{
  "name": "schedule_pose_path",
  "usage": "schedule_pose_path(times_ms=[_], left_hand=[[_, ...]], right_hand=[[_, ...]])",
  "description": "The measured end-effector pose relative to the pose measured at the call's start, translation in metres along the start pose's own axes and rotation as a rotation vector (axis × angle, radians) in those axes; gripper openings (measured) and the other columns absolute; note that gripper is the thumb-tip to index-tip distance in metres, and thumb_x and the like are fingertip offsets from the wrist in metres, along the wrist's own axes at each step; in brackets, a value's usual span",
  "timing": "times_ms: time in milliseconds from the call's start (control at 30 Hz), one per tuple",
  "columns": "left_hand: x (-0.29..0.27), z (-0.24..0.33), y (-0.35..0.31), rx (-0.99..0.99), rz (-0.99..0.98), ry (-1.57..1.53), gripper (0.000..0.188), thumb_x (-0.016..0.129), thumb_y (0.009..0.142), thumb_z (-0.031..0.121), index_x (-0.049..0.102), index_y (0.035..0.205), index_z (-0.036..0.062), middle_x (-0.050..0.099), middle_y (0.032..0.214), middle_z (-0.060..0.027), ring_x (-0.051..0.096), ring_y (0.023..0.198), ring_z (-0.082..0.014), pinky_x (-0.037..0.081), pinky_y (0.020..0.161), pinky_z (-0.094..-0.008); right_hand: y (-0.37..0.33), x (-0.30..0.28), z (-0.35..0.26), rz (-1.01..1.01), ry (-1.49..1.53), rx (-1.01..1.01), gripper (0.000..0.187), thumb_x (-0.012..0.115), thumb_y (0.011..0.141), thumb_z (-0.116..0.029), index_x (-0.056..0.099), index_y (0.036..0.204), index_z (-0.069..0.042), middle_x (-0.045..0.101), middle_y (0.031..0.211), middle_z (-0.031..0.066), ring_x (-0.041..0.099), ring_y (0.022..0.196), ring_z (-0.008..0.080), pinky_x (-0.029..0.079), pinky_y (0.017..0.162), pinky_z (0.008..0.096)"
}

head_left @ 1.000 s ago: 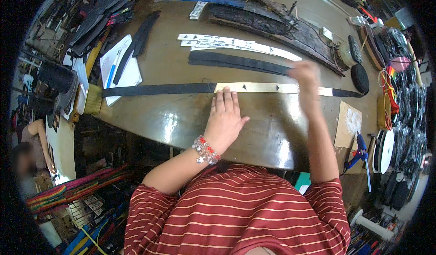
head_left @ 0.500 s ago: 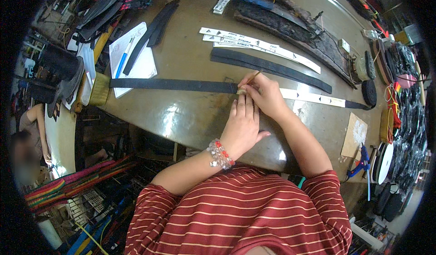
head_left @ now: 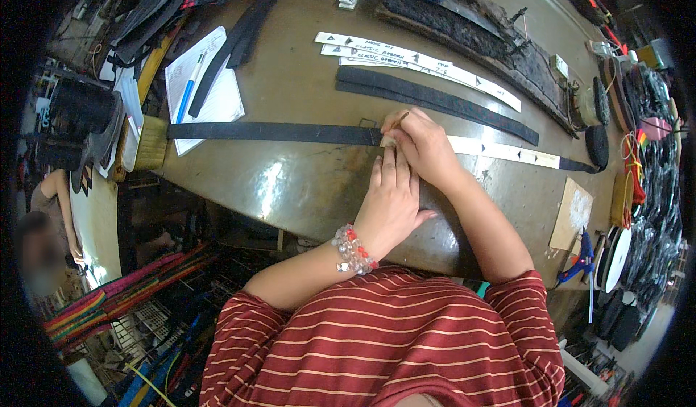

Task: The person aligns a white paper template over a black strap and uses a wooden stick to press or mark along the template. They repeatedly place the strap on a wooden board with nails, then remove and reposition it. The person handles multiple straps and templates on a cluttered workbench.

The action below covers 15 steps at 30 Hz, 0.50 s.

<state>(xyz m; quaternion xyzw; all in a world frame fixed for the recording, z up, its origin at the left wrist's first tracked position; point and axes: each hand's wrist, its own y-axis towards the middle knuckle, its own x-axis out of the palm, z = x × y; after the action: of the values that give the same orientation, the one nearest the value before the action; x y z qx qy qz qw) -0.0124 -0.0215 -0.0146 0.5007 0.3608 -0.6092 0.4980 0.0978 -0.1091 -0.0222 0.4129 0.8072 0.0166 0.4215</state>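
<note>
A long black strap [head_left: 275,132] lies across the table, its right end running to a black coil [head_left: 597,146]. On top of it rests a white marked template strip [head_left: 500,151], whose left end shows at my fingertips. My left hand [head_left: 395,193] presses on that end with fingers stretched out flat and thumb apart. Just above and to the right, my right hand [head_left: 428,150] is closed in a pinch around a thin brown pencil-like stick [head_left: 401,121]. The stick's tip is hidden by the fingers.
Beyond the hands lie more white template strips [head_left: 420,60] and folded black straps [head_left: 435,105]. Paper with a blue pen [head_left: 185,99] and a brush [head_left: 150,143] are at the left. A blue glue gun [head_left: 580,262] is at the right. Another person [head_left: 54,204] sits far left.
The view has shifted slightly, so things on the table appear a little displaced. My right hand has tilted slightly with the stick; my left hand stays pressed on the template's end.
</note>
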Motion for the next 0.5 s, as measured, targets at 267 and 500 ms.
schedule_pose_path(times_ms=[267,500], left_hand=[[0.001,0.0,0.0,-0.001,-0.013,-0.018,0.083,0.063,0.076,0.054,0.045,0.122,-0.0138,0.039,0.129,-0.0324,0.036,0.124,-0.0455,0.032,0.103,-0.0494],[0.001,-0.002,0.009,0.021,0.088,0.099,0.057,0.056,0.085,0.033,0.044,0.129,-0.0005,0.046,0.123,-0.0296,0.047,0.115,-0.0415,0.046,0.091,-0.0431]], right_hand=[[0.005,0.001,-0.001,0.017,0.108,0.036,0.004,0.057,0.082,0.0,0.055,0.084,-0.002,0.061,0.086,0.012,0.058,0.078,0.0288,0.048,0.07,0.0359],[-0.005,-0.063,0.006,0.184,0.445,0.606,0.005,0.056,0.086,-0.002,0.051,0.086,-0.001,0.058,0.081,0.0103,0.059,0.077,0.0226,0.047,0.07,0.0329]])
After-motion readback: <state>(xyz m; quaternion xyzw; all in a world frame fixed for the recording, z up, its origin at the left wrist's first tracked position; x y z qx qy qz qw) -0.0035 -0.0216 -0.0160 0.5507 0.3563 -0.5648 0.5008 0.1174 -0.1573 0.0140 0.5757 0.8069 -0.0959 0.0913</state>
